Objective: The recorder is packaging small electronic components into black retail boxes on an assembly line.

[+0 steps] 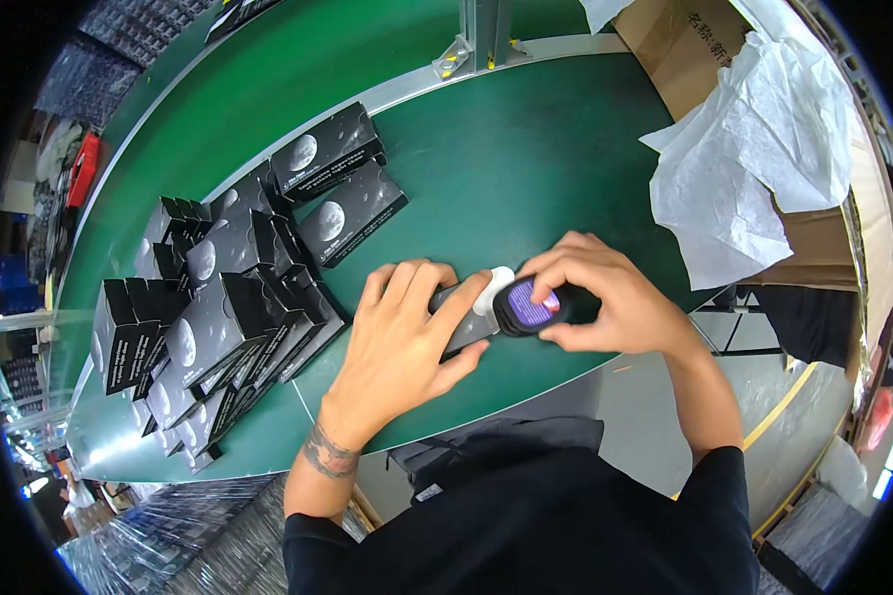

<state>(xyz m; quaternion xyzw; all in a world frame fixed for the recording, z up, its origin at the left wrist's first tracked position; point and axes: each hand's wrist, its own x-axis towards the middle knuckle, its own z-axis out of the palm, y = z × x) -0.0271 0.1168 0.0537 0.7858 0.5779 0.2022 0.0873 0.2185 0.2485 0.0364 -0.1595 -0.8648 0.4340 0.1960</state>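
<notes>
Near the front edge of the green table, my left hand (399, 337) is closed over a small dark grey printed box (473, 329) with a pale round picture on it. My right hand (610, 302) pinches a black, rounded object (511, 315) with a purple label (534, 302) on its face. The black object is right up against the right end of the box; whether it is partly inside cannot be made out. My left fingers hide much of the box. Several black boxes with a moon picture (203, 332) stand and lie stacked to my left.
A large cardboard box (685, 50) with crumpled white paper (754, 149) stands at the right. A metal post (486, 35) rises at the back of the green table (526, 149). Beyond a pale rail lies another green surface (268, 69). Wrapped stacks (198, 535) sit on the floor, lower left.
</notes>
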